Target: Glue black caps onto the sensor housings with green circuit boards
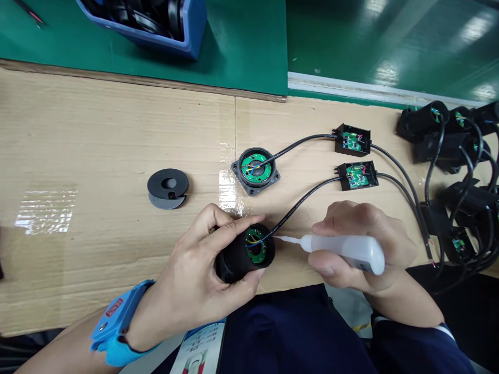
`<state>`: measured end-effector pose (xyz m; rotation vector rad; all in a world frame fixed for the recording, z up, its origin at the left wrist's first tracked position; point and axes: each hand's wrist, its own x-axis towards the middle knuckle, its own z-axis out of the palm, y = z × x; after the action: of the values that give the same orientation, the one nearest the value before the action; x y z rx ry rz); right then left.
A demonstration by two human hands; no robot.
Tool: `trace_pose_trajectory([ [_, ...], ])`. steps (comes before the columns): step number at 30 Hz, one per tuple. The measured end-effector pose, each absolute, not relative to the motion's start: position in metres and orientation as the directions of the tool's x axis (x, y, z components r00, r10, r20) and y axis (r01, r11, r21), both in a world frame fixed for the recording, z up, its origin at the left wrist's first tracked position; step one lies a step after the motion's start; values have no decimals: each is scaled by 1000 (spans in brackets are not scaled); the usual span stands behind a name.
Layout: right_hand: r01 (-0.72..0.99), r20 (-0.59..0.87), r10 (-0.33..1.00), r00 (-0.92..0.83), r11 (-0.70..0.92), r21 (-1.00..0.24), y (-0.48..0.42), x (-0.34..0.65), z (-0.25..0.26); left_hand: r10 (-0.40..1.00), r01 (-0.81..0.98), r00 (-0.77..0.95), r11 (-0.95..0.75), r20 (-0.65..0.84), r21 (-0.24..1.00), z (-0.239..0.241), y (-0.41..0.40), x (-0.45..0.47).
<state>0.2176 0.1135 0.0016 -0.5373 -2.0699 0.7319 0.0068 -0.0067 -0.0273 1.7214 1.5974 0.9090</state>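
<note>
My left hand [210, 259] is wrapped round a black cylindrical housing [237, 259], tilted so that its open end faces right. Inside that end sits a green ring-shaped circuit board [262, 254] with thin coloured wires and a black cable [300, 201] coming out. In my right hand [354, 249] is a white squeeze bottle [343, 249], lying sideways with its thin nozzle [286, 238] at the rim of the housing. Just behind stands a black square-flanged base [255, 171] with a green board in it. A black disc with a slot [168, 187] lies to the left.
Two small open black boxes with circuit boards, one behind [353, 140] and one nearer [357, 175], are joined to the cables. Several black housings with cables [452, 140] crowd the right side. A blue bin [191, 31] holding black parts stands on the green surface [249, 52] at the back.
</note>
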Motion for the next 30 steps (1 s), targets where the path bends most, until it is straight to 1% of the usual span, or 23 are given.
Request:
trace_pose_trajectory([
  [2, 108, 508, 643, -573, 674, -731, 113, 221, 4, 995, 573, 27, -91, 92, 815, -29, -6, 7],
  [5, 96, 443, 716, -540, 575, -812, 113, 225, 4, 992, 566, 11, -110, 126, 817, -32, -5, 7],
  [8, 24, 405, 809, -426, 457, -889, 117, 225, 1, 990, 550, 48, -136, 131, 824, -35, -6, 5],
  [11, -35, 310, 911, -271, 312, -949, 129, 220, 1, 986, 497, 135, -157, 102, 853, -37, -4, -1],
  [12, -43, 284, 930, -232, 282, -958, 135, 218, 1, 987, 452, 131, -147, 97, 880, -37, -2, -4],
  [13, -47, 266, 941, -210, 262, -964, 142, 215, 2, 991, 409, 87, -128, 101, 904, -39, 2, -7],
  [15, -55, 258, 947, -193, 252, -966, 155, 210, 3, 988, 387, -94, -79, 125, 919, -43, 15, -11],
  [16, -65, 260, 946, -193, 252, -966, 161, 208, 3, 974, 420, -182, -49, 137, 906, -45, 24, -12],
  [17, -78, 262, 946, -192, 251, -965, 166, 205, 3, 961, 471, -235, -17, 144, 882, -48, 33, -13],
  [18, -93, 263, 946, -190, 250, -964, 171, 202, 2, 960, 521, -241, 3, 144, 854, -52, 44, -12],
  [19, -106, 265, 946, -189, 249, -963, 176, 199, 2, 968, 553, -209, 3, 136, 833, -55, 54, -12],
  [21, -119, 274, 942, -196, 254, -960, 183, 194, 1, 984, 559, -115, -47, 134, 828, -59, 71, -9],
  [23, -116, 289, 933, -216, 270, -956, 190, 189, 1, 983, 551, -79, -94, 163, 830, -60, 81, -6],
  [26, -90, 318, 913, -255, 305, -948, 196, 187, 5, 966, 607, -94, -135, 240, 783, -53, 78, -4],
  [30, -12, 368, 886, -283, 381, -925, 194, 189, 11, 923, 734, -39, -234, 383, 638, -39, 60, -8],
])
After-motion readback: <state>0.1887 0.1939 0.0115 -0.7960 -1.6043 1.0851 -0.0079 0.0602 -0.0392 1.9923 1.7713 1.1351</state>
